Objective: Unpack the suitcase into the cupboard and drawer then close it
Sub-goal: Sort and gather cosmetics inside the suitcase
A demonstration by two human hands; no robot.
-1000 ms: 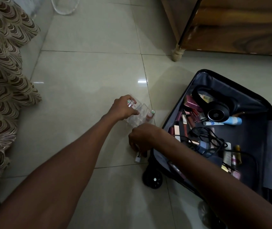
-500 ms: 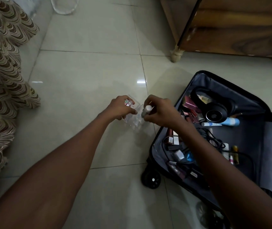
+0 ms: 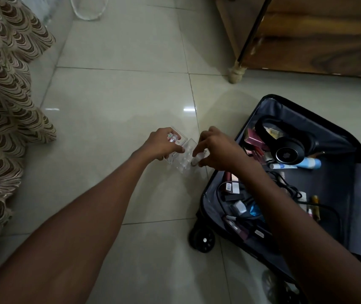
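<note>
An open black suitcase (image 3: 337, 150) lies on the tiled floor at the right, holding black headphones (image 3: 285, 148), a blue-and-white tube (image 3: 295, 165), cables and several small cosmetics. A clear plastic organiser (image 3: 183, 160) stands on the floor just left of the suitcase. My left hand (image 3: 162, 144) grips its far-left side, where a small striped bottle (image 3: 172, 137) stands in a slot. My right hand (image 3: 217, 150) pinches a small tube (image 3: 197, 160) over the organiser's right side.
A wooden cupboard (image 3: 306, 36) on short legs stands at the top right. A patterned brown cloth (image 3: 4, 106) hangs along the left edge. A suitcase wheel (image 3: 202, 239) juts out onto the floor near the bottom middle.
My right hand picked a small tube off the floor near the suitcase corner and carried it up to the organiser. It now lowers the tube toward a slot. My left hand stayed on the organiser.
</note>
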